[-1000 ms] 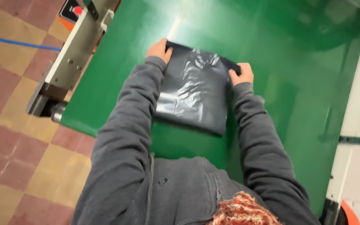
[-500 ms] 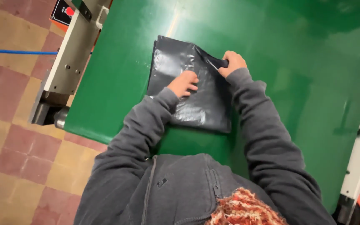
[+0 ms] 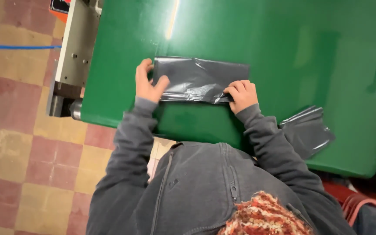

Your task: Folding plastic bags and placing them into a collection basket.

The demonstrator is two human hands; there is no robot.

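A folded dark plastic bag (image 3: 201, 79) lies flat on the green table (image 3: 283, 48). Its near right corner is pinched by the right hand (image 3: 242, 93). Its left end is held by the left hand (image 3: 148, 82), thumb on top. The bag looks slippery, so the fold could be lost if the grip is loosened. Farther right, another folded bag (image 3: 307, 130) sits at the table edge and could be knocked off by a sleeve.

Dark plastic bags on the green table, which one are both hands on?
The folded bag at the middle, pressed by left hand and right hand; the other bag lies untouched beside the right sleeve.
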